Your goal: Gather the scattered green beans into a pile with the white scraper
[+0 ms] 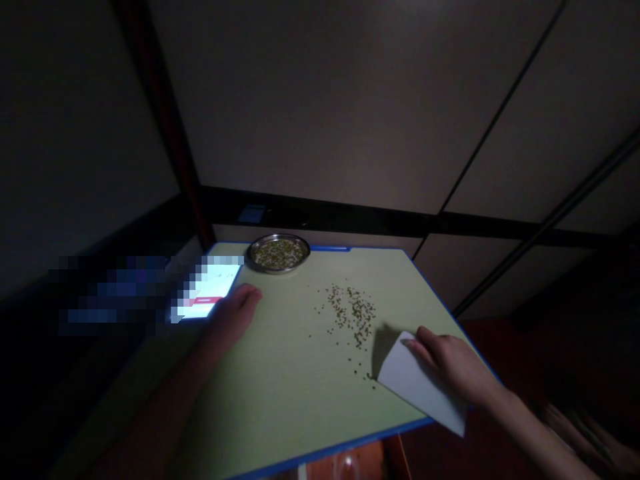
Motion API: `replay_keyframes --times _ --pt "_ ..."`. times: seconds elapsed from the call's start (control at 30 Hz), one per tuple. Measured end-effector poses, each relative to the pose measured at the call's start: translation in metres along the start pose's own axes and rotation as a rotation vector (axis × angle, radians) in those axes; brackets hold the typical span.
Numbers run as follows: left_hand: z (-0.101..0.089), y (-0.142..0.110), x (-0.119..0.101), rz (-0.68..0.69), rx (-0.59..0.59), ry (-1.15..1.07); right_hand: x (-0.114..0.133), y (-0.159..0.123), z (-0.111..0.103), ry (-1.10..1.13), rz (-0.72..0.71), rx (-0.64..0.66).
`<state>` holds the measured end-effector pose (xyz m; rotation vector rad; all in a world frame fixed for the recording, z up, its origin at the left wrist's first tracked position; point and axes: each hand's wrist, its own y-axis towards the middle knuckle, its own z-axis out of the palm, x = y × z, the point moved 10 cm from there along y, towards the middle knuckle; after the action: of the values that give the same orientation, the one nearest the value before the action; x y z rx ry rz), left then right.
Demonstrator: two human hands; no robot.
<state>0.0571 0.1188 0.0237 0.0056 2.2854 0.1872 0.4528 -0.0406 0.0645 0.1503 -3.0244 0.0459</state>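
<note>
My right hand [443, 357] grips a white sheet of paper [420, 383] by its upper edge, thumb on the near face. The sheet is tilted, its lower left corner close to the table and its lower right corner past the blue edge. Left of the paper, small green mung beans [353, 310] lie scattered, with a few stragglers near its corner. My left hand [241, 307] rests on the left side of the table with its fingers curled closed; nothing shows in it. Beyond that hand stands a round metal plate [279, 270] holding more of the green beans.
The light green table [280, 393] has a blue rim. A lit screen [213, 290], partly pixelated, sits at its left edge beside my left forearm. Pale panels [320, 120] rise behind the table. An orange-red surface [345, 467] shows below the front edge.
</note>
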Motion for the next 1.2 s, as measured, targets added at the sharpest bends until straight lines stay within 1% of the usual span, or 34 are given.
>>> replay_keyframes --times 0.1,0.27,0.37,0.5,0.67,0.83,1.0,1.1,1.2 --pt "0.000 0.000 0.001 0.000 0.009 -0.007 -0.003 0.001 0.004 0.000 -0.005 0.000" --pt "-0.001 -0.001 -0.002 -0.019 0.023 -0.008 -0.017 0.007 0.001 -0.007 0.015 -0.082" --pt "-0.002 -0.002 -0.003 -0.032 0.027 0.001 -0.017 0.009 0.002 0.003 0.004 -0.095" --pt "-0.002 -0.002 -0.004 -0.016 0.024 0.021 -0.006 0.013 0.007 -0.017 0.002 -0.078" --pt "-0.001 -0.001 -0.001 -0.008 0.013 0.009 0.017 0.019 0.010 -0.012 -0.074 -0.061" --pt "-0.001 -0.001 0.001 -0.031 0.020 -0.007 0.033 0.021 0.010 -0.012 -0.140 -0.071" --pt "-0.001 -0.003 -0.001 -0.023 0.018 -0.014 0.048 0.026 0.007 -0.058 -0.178 -0.091" --pt "-0.002 -0.004 -0.001 -0.026 0.007 -0.005 0.052 0.027 0.004 -0.056 -0.201 -0.091" --pt "-0.002 -0.004 -0.004 -0.023 0.013 0.004 0.046 0.024 0.004 -0.049 -0.199 -0.070"
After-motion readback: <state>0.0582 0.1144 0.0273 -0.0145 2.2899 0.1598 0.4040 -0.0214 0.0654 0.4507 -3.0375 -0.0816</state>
